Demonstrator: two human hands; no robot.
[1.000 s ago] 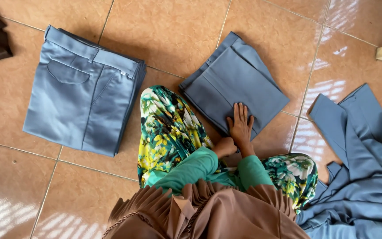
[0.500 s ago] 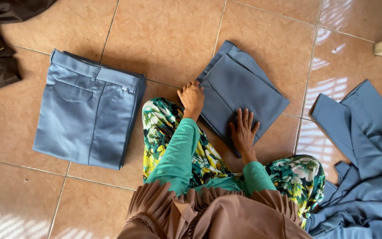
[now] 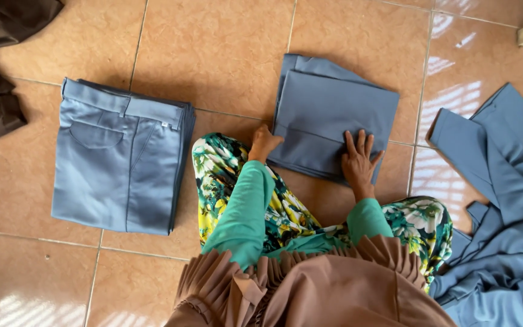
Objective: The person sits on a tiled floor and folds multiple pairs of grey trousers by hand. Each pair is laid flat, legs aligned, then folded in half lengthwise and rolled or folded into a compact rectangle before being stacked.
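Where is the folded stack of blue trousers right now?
In the head view, the stack lies on the tiled floor at left, beside the floral knee.

Single head-worn view, looking steeply down (from close above), tiled floor point(image 3: 225, 54)

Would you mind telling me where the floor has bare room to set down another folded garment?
Bare tile lies between the folded trousers stack and the folded blue piece, and along the top edge above both. It is crowded at the right, where the loose blue garments spread, and where left hand and right hand press.
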